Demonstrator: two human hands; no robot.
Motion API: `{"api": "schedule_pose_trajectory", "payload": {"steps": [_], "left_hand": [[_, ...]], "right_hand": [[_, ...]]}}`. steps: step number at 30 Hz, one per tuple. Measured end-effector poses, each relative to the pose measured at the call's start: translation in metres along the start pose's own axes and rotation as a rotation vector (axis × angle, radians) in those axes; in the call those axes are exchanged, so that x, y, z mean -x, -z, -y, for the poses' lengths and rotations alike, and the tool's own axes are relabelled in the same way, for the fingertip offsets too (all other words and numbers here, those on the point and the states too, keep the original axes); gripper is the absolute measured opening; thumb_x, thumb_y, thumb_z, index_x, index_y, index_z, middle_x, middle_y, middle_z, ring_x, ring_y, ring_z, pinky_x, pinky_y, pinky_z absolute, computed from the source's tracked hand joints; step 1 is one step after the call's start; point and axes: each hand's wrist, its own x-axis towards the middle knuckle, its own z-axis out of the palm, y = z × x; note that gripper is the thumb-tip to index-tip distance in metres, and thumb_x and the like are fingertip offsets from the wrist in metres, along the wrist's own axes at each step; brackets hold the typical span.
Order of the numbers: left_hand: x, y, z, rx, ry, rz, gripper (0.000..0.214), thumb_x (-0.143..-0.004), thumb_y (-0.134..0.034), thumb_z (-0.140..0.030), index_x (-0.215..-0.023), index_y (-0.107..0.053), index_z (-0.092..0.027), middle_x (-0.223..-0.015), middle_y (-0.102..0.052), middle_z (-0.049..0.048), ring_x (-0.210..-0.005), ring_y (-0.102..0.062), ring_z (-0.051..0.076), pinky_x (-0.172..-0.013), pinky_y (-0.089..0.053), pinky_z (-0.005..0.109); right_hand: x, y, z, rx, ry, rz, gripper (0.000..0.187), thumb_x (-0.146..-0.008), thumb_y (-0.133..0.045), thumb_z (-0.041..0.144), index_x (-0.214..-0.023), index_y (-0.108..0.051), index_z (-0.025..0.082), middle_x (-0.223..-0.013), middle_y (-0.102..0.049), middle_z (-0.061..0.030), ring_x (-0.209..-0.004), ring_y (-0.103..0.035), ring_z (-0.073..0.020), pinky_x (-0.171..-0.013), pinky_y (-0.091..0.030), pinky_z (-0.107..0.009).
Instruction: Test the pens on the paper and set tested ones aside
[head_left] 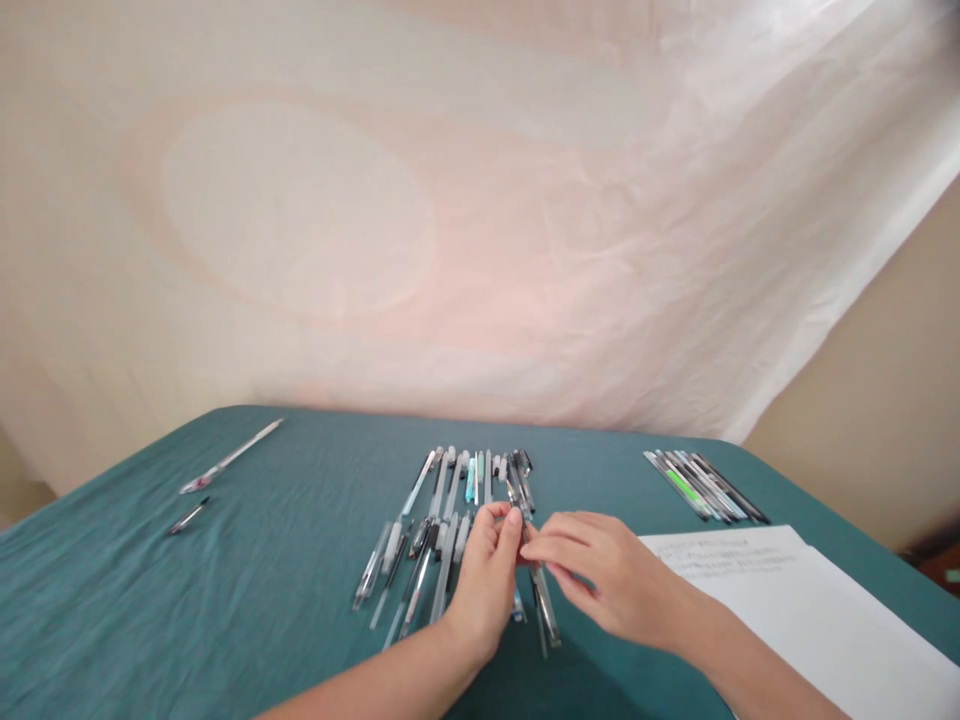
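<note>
My left hand (487, 575) is closed over the pens in the middle of the table, its thumb and fingers pinching a slim dark pen (512, 492). From the right, my right hand (607, 575) meets it with bent fingers, the index fingertip at the pen by my left thumb. Both hands hide part of the pen. Beneath and around them lie many clear, grey and black pens in two rows, a far row (452, 480) and a near row (416, 580). Two pens (546, 605) stick out below my right fingers, pointing towards me.
On the green tablecloth (300, 560), a long pen (232, 457) and a short dark pen (189, 516) lie at the left. A neat row of pens (705, 487) lies at the far right. White paper sheets (817, 620) with handwriting are at the near right. A pale cloth (480, 220) hangs behind.
</note>
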Motion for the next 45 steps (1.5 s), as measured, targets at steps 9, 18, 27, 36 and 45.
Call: {"api": "schedule_pose_trajectory", "payload": {"steps": [9, 18, 27, 36, 45], "left_hand": [[0.001, -0.001, 0.003, 0.134, 0.089, -0.021, 0.032, -0.081, -0.055, -0.046, -0.088, -0.043, -0.018, -0.066, -0.051, -0.0046, -0.057, -0.050, 0.009, -0.055, -0.038, 0.020], [0.015, -0.005, -0.010, -0.185, 0.045, 0.116, 0.034, -0.088, -0.043, -0.042, -0.111, -0.043, -0.018, -0.076, -0.059, 0.0003, -0.073, -0.057, 0.015, -0.073, -0.043, 0.028], [0.029, -0.001, -0.012, -1.098, -0.415, 0.739, 0.033, -0.085, -0.047, -0.021, -0.119, -0.048, -0.021, -0.121, -0.057, 0.0077, -0.116, -0.047, 0.022, -0.106, -0.020, 0.039], [0.023, -0.004, -0.016, -1.230, -0.386, 0.819, 0.025, -0.088, -0.043, -0.024, -0.110, -0.055, -0.022, -0.114, -0.061, 0.0063, -0.116, -0.047, 0.022, -0.107, -0.017, 0.044], [0.023, -0.006, -0.016, -1.246, -0.379, 0.828, 0.029, -0.087, -0.045, -0.025, -0.115, -0.053, -0.023, -0.117, -0.060, 0.0060, -0.117, -0.046, 0.021, -0.108, -0.016, 0.043]], "right_hand": [[0.000, -0.014, 0.001, 0.517, 0.167, 0.088, 0.021, -0.089, -0.041, 0.016, -0.104, -0.057, 0.017, -0.089, -0.060, -0.0073, -0.074, -0.051, -0.0171, -0.064, -0.034, -0.032], [0.019, -0.013, -0.010, 0.460, 0.135, -0.020, 0.026, -0.089, -0.036, 0.015, -0.106, -0.056, 0.017, -0.073, -0.059, -0.0049, -0.065, -0.053, -0.0169, -0.059, -0.036, -0.030], [0.076, -0.015, -0.108, 0.058, -0.500, -0.149, 0.023, -0.089, -0.037, 0.031, -0.105, -0.050, 0.020, -0.098, -0.062, -0.0080, -0.091, -0.058, -0.0205, -0.079, -0.044, -0.035], [0.090, -0.019, -0.122, -0.003, -0.554, -0.143, 0.025, -0.089, -0.038, 0.033, -0.102, -0.055, 0.021, -0.096, -0.062, -0.0060, -0.088, -0.058, -0.0196, -0.080, -0.043, -0.034], [0.057, -0.039, -0.117, -0.057, -0.464, -0.323, 0.023, -0.087, -0.043, 0.032, -0.096, -0.058, 0.018, -0.090, -0.062, -0.0068, -0.082, -0.058, -0.0187, -0.076, -0.044, -0.032]]}}
